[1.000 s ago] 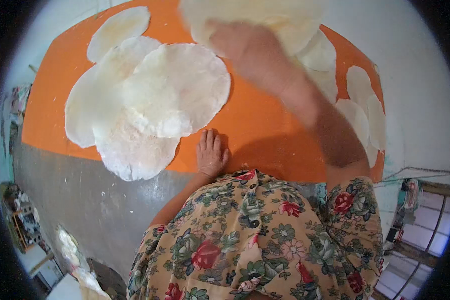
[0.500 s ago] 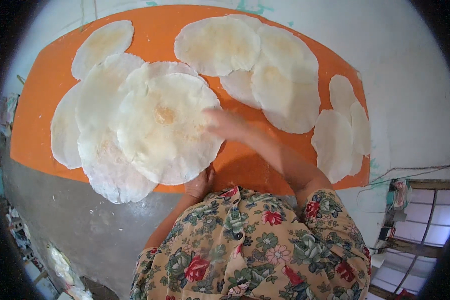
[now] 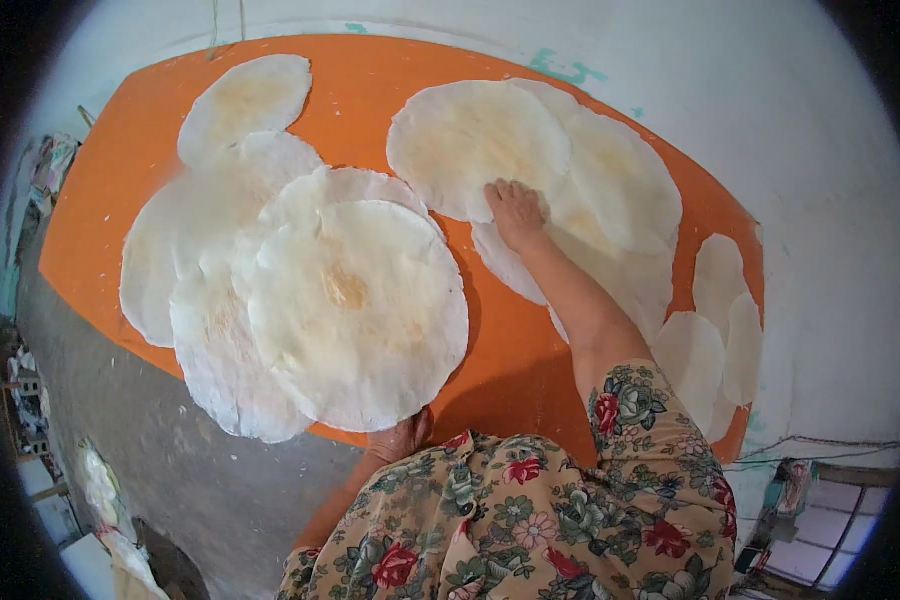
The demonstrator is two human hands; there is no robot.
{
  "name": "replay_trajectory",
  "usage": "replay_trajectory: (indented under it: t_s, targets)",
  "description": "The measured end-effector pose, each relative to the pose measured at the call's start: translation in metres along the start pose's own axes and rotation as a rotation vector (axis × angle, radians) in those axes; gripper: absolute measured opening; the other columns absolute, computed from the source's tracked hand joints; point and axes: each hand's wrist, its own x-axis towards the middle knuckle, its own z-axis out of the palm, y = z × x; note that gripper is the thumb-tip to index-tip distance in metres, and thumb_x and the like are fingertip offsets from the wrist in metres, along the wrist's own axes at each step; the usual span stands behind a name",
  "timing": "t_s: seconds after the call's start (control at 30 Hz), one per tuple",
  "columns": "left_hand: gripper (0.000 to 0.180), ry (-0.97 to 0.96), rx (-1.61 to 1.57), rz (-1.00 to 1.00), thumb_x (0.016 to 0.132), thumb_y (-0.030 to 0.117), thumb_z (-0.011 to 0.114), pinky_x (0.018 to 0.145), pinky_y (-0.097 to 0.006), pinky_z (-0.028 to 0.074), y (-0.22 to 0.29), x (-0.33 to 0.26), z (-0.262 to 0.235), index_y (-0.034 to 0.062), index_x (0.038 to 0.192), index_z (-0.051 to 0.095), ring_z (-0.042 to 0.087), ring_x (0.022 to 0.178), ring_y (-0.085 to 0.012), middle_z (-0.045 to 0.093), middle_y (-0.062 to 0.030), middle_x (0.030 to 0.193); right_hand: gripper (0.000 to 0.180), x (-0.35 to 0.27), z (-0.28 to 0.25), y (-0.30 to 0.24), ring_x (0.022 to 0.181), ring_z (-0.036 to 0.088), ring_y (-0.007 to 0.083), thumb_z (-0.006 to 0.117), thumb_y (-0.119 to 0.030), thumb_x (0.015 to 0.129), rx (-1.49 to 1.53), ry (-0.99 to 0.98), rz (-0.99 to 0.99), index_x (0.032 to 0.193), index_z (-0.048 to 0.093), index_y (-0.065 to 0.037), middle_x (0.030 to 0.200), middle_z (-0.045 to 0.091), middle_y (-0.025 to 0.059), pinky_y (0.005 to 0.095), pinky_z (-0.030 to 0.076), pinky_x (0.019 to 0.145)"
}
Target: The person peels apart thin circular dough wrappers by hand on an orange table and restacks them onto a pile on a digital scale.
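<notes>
A large round flatbread (image 3: 370, 330), thin and pale with a browned spot in its middle, tops an overlapping pile of similar sheets. Under its near rim is my left hand (image 3: 402, 436), its fingers mostly hidden by the sheet and the table's edge. Farther off, my right hand (image 3: 517, 212) rests on the near edge of another pale flatbread (image 3: 478, 140), fingers stretched out and holding nothing. That sheet overlaps more flatbreads (image 3: 625, 185) to its right.
All the sheets lie on an orange board (image 3: 370, 75). A separate group of smaller-looking flatbreads (image 3: 688, 350) is at the right end. A pale wall (image 3: 810, 200) stands beyond. Grey floor (image 3: 170, 440) shows at lower left.
My right hand has moved from the right rim of the near pile, away and to the right, onto the far flatbread. My left hand stays at the near pile's edge. The view has shifted.
</notes>
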Motion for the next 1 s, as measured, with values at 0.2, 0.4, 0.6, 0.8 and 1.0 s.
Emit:
replay_trajectory:
  t_s: [0.2,0.4,0.6,0.8,1.0]
  targets:
    - [0.039,-0.059,-0.013,-0.003,0.081,0.034,0.053,0.081,-0.054,0.038,-0.001,0.004,-0.01,0.0142,0.115,0.052,0.05,0.098,-0.0384,0.051,-0.0166,0.113,0.021,0.041,-0.019,0.012,0.086,0.058,0.0307,0.046,-0.012,0.078,0.084,0.046,-0.035,0.097,0.055,-0.011,0.092,0.061,0.0125,0.0449,0.044,0.074]
    - [0.038,-0.074,-0.024,-0.017,0.081,0.033,0.053,0.079,-0.054,0.039,-0.004,-0.004,-0.007,0.0137,0.114,0.052,0.05,0.097,-0.0382,0.052,-0.0168,0.112,0.022,0.124,-0.177,-0.051,0.073,0.056,0.0381,0.044,-0.026,0.085,0.319,0.436,-0.166,0.079,0.051,-0.005,0.077,0.057,0.0206,0.0485,0.042,0.062]
    - [0.038,-0.076,-0.033,-0.04,0.081,0.033,0.053,0.078,-0.053,0.039,-0.009,-0.007,-0.007,0.0132,0.114,0.052,0.051,0.095,-0.0381,0.052,-0.017,0.11,0.026,0.152,-0.285,-0.099,0.072,0.059,0.0278,0.047,-0.018,0.08,1.236,0.327,0.304,0.089,0.059,0.004,0.077,0.061,0.0175,0.0399,0.047,0.065]
    - [0.038,-0.079,-0.041,-0.024,0.082,0.033,0.053,0.077,-0.053,0.04,-0.009,-0.003,-0.007,0.0127,0.114,0.052,0.052,0.093,-0.038,0.053,-0.0172,0.109,0.051,0.174,-0.155,-0.071,0.097,0.053,0.0317,0.057,-0.04,0.08,1.39,0.031,0.228,0.114,0.045,-0.004,0.111,0.052,0.0175,0.0393,0.044,0.077]
    - [0.037,-0.074,-0.04,-0.033,0.082,0.033,0.053,0.075,-0.053,0.04,-0.01,-0.007,-0.01,0.0122,0.113,0.053,0.052,0.092,-0.0378,0.053,-0.0173,0.108,0.076,0.057,-0.029,0.001,0.124,0.032,0.034,0.063,-0.042,0.072,0.195,-0.132,0.268,0.13,0.031,-0.005,0.134,0.033,0.0191,0.045,0.032,0.097]
